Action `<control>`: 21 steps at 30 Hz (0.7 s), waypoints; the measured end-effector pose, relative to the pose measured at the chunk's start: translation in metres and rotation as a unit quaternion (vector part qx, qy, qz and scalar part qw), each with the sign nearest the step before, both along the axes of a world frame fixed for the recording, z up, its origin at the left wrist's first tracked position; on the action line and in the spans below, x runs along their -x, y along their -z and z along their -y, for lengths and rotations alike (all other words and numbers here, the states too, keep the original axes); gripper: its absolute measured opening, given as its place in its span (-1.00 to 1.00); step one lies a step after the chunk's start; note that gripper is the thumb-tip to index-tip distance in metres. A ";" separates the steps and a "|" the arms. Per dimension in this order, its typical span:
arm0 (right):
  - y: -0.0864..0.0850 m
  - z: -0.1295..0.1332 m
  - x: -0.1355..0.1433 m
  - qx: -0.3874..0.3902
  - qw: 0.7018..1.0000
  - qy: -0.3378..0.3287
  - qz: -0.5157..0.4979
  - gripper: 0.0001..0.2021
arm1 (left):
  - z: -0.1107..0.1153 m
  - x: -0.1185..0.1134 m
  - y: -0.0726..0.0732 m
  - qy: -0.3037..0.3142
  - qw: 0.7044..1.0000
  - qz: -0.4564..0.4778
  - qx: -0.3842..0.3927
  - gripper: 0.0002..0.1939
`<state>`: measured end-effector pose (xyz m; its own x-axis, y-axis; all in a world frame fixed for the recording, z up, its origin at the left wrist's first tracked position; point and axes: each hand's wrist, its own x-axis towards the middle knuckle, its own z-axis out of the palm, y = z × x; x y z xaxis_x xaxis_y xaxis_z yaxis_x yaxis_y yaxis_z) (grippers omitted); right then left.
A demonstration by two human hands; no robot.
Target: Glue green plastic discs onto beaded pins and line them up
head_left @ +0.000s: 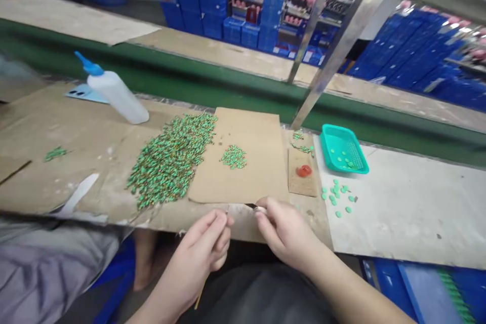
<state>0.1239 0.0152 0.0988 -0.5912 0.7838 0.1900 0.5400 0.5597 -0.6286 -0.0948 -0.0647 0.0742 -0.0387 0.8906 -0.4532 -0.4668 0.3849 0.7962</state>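
My left hand (207,243) is closed in a pinch at the table's front edge. A thin yellowish stick (199,297) sticks out below it, and a small tip shows above the thumb. My right hand (283,228) is closed too, thumb and finger pressed on something small with a dark end, too blurred to name. The hands are a short way apart, in front of a cardboard sheet (246,187). On that sheet lies a small heap of green and brown bead-like pieces (233,157). A much larger pile of similar pieces (172,157) spreads to its left.
A white squeeze bottle (119,98) with a blue nozzle leans over a light-blue phone (85,92). Rightward are a red lump (304,170) on a cardboard piece, a teal basket (360,157) and loose green discs (336,197). A metal post (341,50) rises behind. Another person's leg (49,263) is at left.
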 end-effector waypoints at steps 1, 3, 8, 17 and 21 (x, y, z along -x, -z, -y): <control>0.001 0.002 0.001 -0.027 1.000 -0.014 -0.007 -0.80 | 0.001 -0.002 -0.004 0.003 1.000 -0.005 0.014 -0.21; 0.002 0.005 0.005 -0.094 0.995 -0.039 -0.016 -0.77 | 0.005 -0.004 -0.008 0.015 0.999 -0.012 0.031 -0.18; -0.002 0.007 0.019 -0.204 0.977 -0.061 -0.011 -0.62 | 0.015 -0.006 -0.014 0.040 0.999 -0.024 0.026 -0.18; -0.003 0.007 0.025 -0.229 0.972 -0.061 -0.005 -0.55 | 0.019 -0.007 -0.015 0.066 0.997 -0.046 0.001 -0.17; -0.001 0.005 0.023 -0.235 0.972 -0.018 -0.006 -0.54 | 0.020 -0.007 -0.018 0.082 0.995 -0.051 -0.001 -0.19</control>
<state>0.1013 0.0099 0.0997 -0.6128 0.5880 0.5280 0.5092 0.8047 -0.3052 -0.0882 -0.0848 0.0918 0.0618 0.8894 -0.4529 -0.3145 0.4480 0.8369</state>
